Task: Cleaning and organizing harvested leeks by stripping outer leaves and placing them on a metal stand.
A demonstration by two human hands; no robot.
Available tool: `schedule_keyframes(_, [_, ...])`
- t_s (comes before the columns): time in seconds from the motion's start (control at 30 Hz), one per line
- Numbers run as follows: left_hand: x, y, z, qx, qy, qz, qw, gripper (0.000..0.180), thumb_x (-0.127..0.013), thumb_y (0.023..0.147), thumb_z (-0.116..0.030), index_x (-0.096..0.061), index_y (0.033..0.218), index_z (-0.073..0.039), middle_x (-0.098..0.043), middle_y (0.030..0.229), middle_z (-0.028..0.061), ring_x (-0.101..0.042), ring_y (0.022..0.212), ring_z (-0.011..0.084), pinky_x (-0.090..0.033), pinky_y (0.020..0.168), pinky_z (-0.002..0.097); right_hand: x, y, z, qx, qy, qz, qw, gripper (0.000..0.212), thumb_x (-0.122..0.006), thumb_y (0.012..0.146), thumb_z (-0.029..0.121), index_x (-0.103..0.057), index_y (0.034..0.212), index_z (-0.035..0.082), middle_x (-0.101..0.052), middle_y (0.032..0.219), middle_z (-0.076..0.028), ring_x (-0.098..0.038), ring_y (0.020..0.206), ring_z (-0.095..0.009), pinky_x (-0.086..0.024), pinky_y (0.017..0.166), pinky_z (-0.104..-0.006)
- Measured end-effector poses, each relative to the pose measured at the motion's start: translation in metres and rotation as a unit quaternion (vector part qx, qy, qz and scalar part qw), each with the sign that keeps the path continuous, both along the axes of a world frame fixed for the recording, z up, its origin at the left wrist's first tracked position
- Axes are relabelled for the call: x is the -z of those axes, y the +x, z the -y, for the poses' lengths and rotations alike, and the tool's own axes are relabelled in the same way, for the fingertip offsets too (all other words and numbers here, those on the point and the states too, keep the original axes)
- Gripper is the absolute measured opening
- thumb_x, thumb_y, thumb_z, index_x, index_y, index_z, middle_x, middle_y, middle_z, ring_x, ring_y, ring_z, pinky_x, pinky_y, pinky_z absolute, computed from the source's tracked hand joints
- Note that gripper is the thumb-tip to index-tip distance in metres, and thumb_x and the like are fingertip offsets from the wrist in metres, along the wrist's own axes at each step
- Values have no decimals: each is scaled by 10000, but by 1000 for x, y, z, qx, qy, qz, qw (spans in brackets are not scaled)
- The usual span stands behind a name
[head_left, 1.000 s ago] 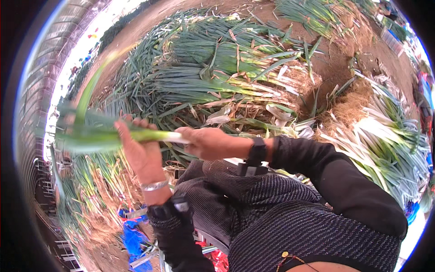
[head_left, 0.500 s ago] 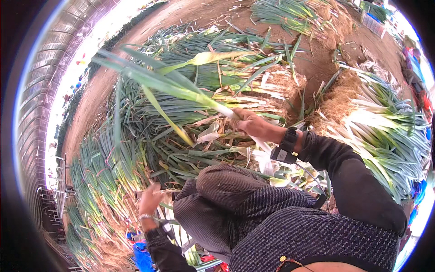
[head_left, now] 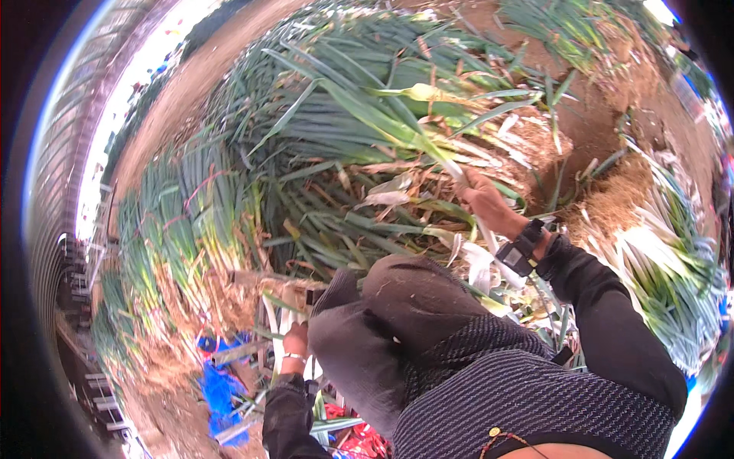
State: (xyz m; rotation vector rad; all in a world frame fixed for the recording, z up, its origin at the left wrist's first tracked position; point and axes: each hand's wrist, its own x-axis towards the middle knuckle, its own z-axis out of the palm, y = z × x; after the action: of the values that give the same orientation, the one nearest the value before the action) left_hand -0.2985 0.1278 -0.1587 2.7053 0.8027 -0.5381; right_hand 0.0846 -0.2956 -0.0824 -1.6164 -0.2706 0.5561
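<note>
My right hand point(head_left: 489, 205) is closed round the pale shaft of a long green onion point(head_left: 413, 138). Its green leaves fan out toward the far left, over a broad pile of green onions point(head_left: 329, 115). Close beside my left knee, my left hand point(head_left: 294, 338) is low, with its fingers curled together next to pale stalks point(head_left: 277, 325) and a wooden bar point(head_left: 264, 279). What those fingers hold, if anything, is hidden.
Tied bundles of green onions point(head_left: 191, 222) lie at the left, and another heap with pale roots point(head_left: 642, 237) at the right. A further heap point(head_left: 566, 38) is at the far right. Blue plastic point(head_left: 225, 398) and red plastic point(head_left: 359, 444) lie near my left forearm.
My left hand has come down and in beside my knee, its fingers now curled. The right hand still grips the green onion, whose leaves have swung rightward; the whole view has shifted.
</note>
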Motion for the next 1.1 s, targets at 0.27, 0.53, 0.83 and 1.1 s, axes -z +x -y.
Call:
schedule_keyframes(0.27, [-104, 7, -68, -87, 97, 211, 969, 335, -730, 791, -289, -678, 833, 38, -671, 780, 236, -673, 736, 384, -521, 664, 461, -3, -16, -47, -68, 7, 23, 997, 462, -560, 976, 179, -433, 1386, 8, -507, 891, 43, -445, 720, -39, -395, 606, -205])
schedule_keyframes(0.53, [-203, 231, -10, -155, -163, 321, 920, 335, -684, 833, -109, -606, 1133, 19, -691, 863, 110, -635, 606, 118, -500, 466, 232, -10, -20, -33, -124, 65, -142, 980, 479, -574, 985, 186, -415, 1406, 23, -518, 806, 43, -467, 607, -31, -394, 513, -189])
schedule_keyframes(0.83, [-152, 309, 35, -243, -685, 365, 582, 196, -718, 872, -172, -609, 1017, -98, -606, 810, -11, -543, 584, 109, -423, 458, 226, -14, -34, -12, -198, 132, -244, 940, 450, -574, 982, 171, -427, 1382, 28, -508, 759, 26, -486, 599, -56, -403, 512, -208])
schedule_keyframes(1.1, [-203, 335, -50, -424, -447, 514, 597, 107, -626, 889, -74, -596, 987, -42, -605, 817, 84, -606, 615, 178, -521, 482, 330, 15, -26, 29, -105, 109, -262, 953, 446, -593, 970, 173, -435, 1362, 30, -482, 743, 18, -469, 578, -64, -402, 488, -213])
